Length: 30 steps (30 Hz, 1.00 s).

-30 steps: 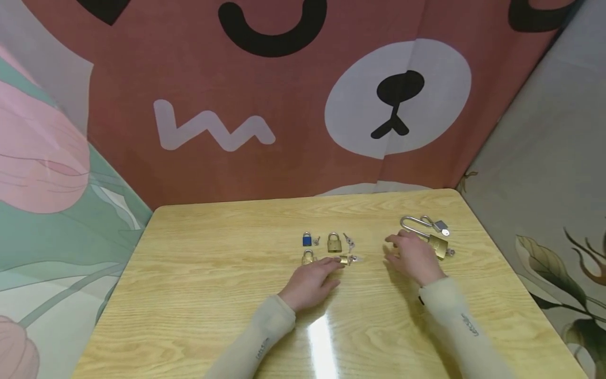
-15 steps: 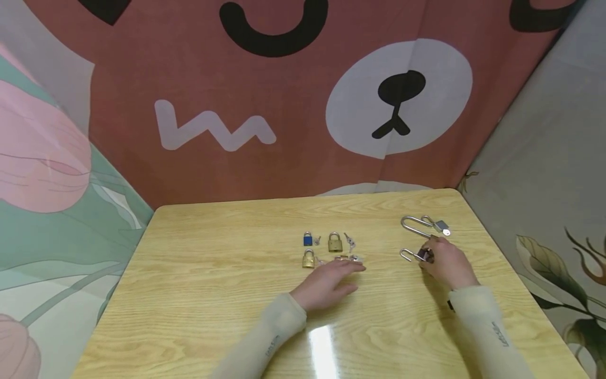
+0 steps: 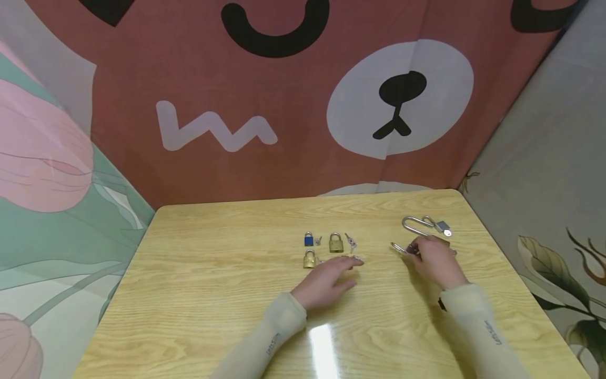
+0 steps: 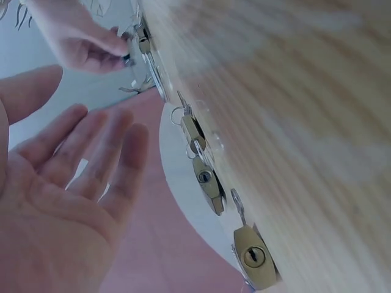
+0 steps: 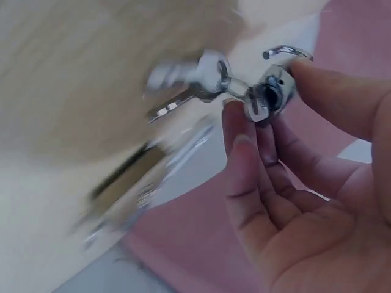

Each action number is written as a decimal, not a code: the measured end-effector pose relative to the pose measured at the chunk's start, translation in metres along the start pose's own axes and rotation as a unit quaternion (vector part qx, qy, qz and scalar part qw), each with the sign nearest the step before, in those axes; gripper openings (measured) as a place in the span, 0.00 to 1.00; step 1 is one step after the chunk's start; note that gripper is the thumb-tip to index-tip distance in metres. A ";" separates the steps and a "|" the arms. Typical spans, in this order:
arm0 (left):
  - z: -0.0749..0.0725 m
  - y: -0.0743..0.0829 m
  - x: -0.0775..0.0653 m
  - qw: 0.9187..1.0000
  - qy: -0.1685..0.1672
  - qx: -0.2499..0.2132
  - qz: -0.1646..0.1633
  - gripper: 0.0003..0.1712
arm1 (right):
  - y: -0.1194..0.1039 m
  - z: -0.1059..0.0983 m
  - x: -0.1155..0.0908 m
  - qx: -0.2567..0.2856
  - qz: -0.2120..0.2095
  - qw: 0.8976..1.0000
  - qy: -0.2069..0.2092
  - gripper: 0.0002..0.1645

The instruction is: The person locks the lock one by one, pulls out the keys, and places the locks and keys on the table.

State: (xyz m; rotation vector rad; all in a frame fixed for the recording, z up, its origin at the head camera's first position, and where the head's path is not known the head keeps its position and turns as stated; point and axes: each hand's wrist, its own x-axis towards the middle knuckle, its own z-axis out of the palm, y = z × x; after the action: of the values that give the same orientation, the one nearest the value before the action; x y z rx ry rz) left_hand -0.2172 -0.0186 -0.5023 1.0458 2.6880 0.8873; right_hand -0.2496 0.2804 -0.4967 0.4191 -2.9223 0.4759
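Observation:
Thumb and fingers of my right hand [image 3: 433, 263] pinch a small padlock [image 5: 280, 85] with its shackle sprung. Keys [image 5: 198, 79] dangle from it on a ring, blurred in the right wrist view. My left hand [image 3: 322, 281] hovers with fingers extended and nothing in its grasp. Just beyond its fingers stand a brass padlock [image 3: 310, 259] and a smaller one partly hidden behind the hand. Further back lie a blue padlock [image 3: 309, 240] and a larger brass padlock [image 3: 336, 243], with keys [image 3: 351, 242] beside it.
Behind my right hand lies a large long-shackled padlock [image 3: 416, 226], its brass body mostly covered by the hand. A small grey padlock [image 3: 442, 227] is next to it. The wooden table [image 3: 213, 273] ends at a bear-print cloth [image 3: 284, 168] at the back.
My right hand moved right, came up holding the unlocked padlock, then shifted slightly left while the shackle turned. My left hand slid a little to the right.

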 end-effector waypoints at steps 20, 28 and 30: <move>-0.022 -0.044 -0.027 0.968 0.121 -0.205 -0.079 0.23 | -0.138 0.009 0.040 0.122 -0.191 0.974 -0.026 0.14; -0.033 -0.051 -0.034 0.943 0.180 -0.273 -0.061 0.23 | -0.157 0.012 0.049 0.147 -0.214 0.965 -0.044 0.14; -0.035 -0.050 -0.035 0.941 0.182 -0.278 -0.061 0.23 | -0.158 0.013 0.050 0.155 -0.217 0.962 -0.049 0.14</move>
State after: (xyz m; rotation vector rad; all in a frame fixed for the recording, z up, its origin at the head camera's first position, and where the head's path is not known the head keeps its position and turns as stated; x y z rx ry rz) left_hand -0.2305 -0.0880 -0.5054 0.6270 2.4586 1.8172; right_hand -0.2514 0.1200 -0.4538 1.1228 -2.7206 0.8614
